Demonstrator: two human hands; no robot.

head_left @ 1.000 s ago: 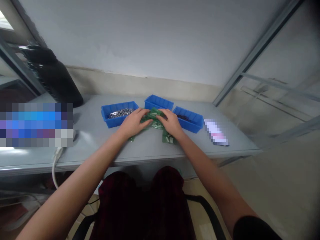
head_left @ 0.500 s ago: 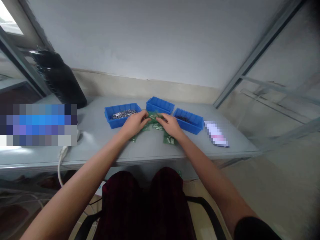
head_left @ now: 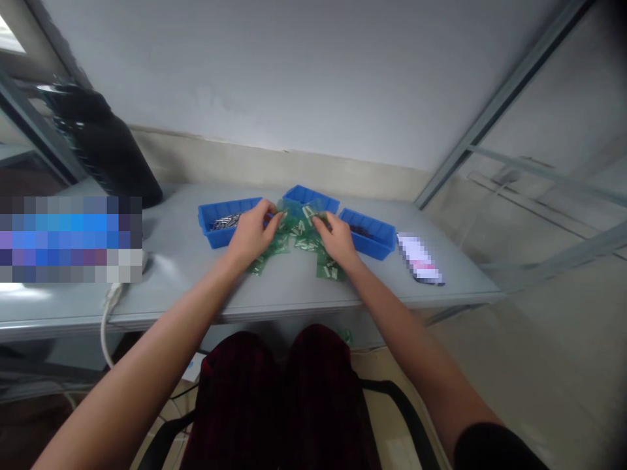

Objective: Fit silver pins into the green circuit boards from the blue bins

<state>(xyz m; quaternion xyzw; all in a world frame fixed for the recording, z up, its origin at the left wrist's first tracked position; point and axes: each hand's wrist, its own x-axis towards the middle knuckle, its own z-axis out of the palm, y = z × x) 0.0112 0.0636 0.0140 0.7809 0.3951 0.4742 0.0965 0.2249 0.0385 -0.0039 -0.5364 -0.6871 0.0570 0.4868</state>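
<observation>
My left hand [head_left: 253, 230] is closed in a pinch on a small green plastic bag [head_left: 290, 210]. Opposite it, my right hand [head_left: 339, 239] pinches another green plastic bag [head_left: 309, 210] with pale, slim pieces showing inside. The two bags are side by side and overlap; whether they are joined I cannot tell. Beneath and between my hands, more green bags lie on the table, among them one [head_left: 306, 244] in the middle, one [head_left: 329, 269] below my right wrist and one [head_left: 257, 265] by my left forearm.
A blue bin [head_left: 210, 236] with shiny metal pins is at left. Another blue bin [head_left: 313, 196] stands behind the bags, and a third [head_left: 376, 243], holding dark small parts, at right. A phone [head_left: 420, 258], a black bottle [head_left: 110, 153] and a white cable [head_left: 104, 326] are also here.
My hands have moved slightly apart and lifted. The green bags between them, bunched together before, now stand spread out and show their contents. The view has shifted a little.
</observation>
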